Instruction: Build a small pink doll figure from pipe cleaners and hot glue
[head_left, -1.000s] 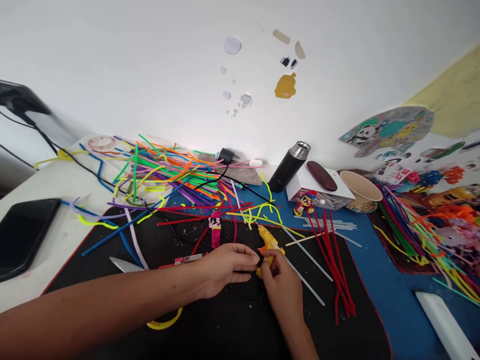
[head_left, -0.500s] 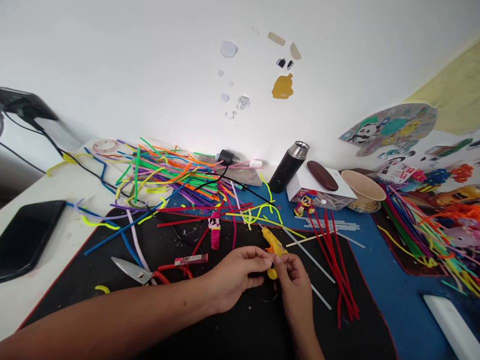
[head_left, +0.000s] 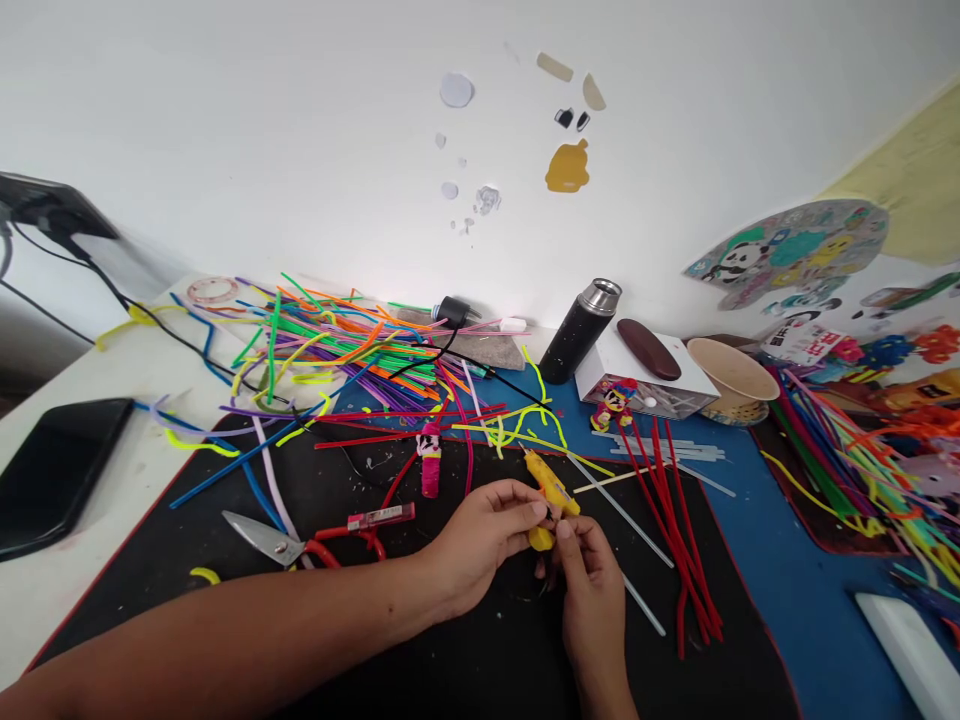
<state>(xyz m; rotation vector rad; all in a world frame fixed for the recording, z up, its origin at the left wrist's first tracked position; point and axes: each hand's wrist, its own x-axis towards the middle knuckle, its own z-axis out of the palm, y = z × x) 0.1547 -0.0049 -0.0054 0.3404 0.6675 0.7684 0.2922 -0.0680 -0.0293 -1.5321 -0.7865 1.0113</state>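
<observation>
My left hand [head_left: 480, 540] reaches in from the left with thumb and forefinger pinched together. Facing it, my right hand [head_left: 592, 580] also has its thumb and fingertips closed. A tiny dark bit shows at the left fingertips, too small to name; what the right fingers hold is hidden. Just behind both hands lies a yellow glue gun [head_left: 551, 485], partly covered by my fingers. Left of the hands a pink figure made of pipe cleaners [head_left: 430, 465] rests on the black mat [head_left: 480, 660]. Near my left forearm are red-handled scissors [head_left: 281, 545] and a small pink labelled case [head_left: 381, 517].
Many coloured pipe cleaners [head_left: 352, 350] are heaped at the back left. Red pipe cleaners [head_left: 679, 540] and clear glue sticks [head_left: 630, 525] lie to the right. A black flask [head_left: 574, 340], white box [head_left: 600, 370] and bowl [head_left: 731, 375] stand behind. A phone [head_left: 64, 470] lies left.
Both hands stay together over the mat. My right fingertips have shifted slightly down and right from the left ones, and a dark bit now shows between them. The view has shifted slightly.
</observation>
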